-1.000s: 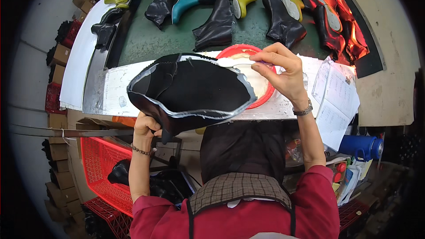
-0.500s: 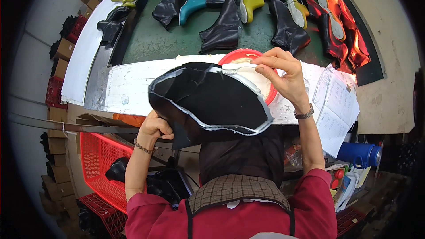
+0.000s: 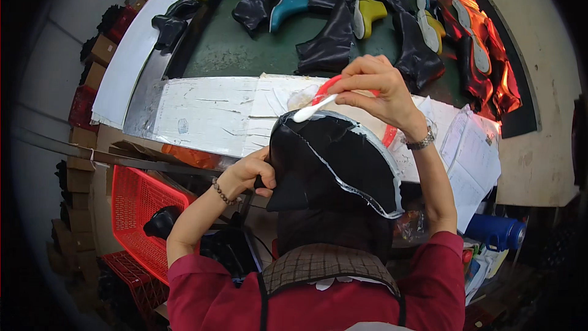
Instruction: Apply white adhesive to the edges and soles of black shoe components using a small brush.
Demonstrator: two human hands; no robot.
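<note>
My left hand (image 3: pixel 251 175) is closed on the lower left edge of a black boot upper (image 3: pixel 324 159), holding it up off the table. A band of wet-looking whitish paste runs along its open rim. Between the thumb and fingers of my right hand (image 3: pixel 380 92) is a white toothbrush (image 3: pixel 311 110), pinched by its handle. Its head rests on or just above the upper's far left edge; its bristles cannot be made out. Behind the upper and my right hand, a red bowl (image 3: pixel 390 135) is mostly hidden.
A white worktop strip (image 3: pixel 208 113) fronts a green conveyor belt (image 3: pixel 211 55) bearing black boot uppers and yellow and teal boot forms (image 3: pixel 288 8). Paper sheets (image 3: pixel 468 156) hang at the right, above a blue flask (image 3: pixel 496 232). At the lower left stands a red basket (image 3: pixel 138 220).
The boot upper has turned and moved right and nearer, with my left hand following it. The toothbrush has shifted from the rim's far middle to its far left end.
</note>
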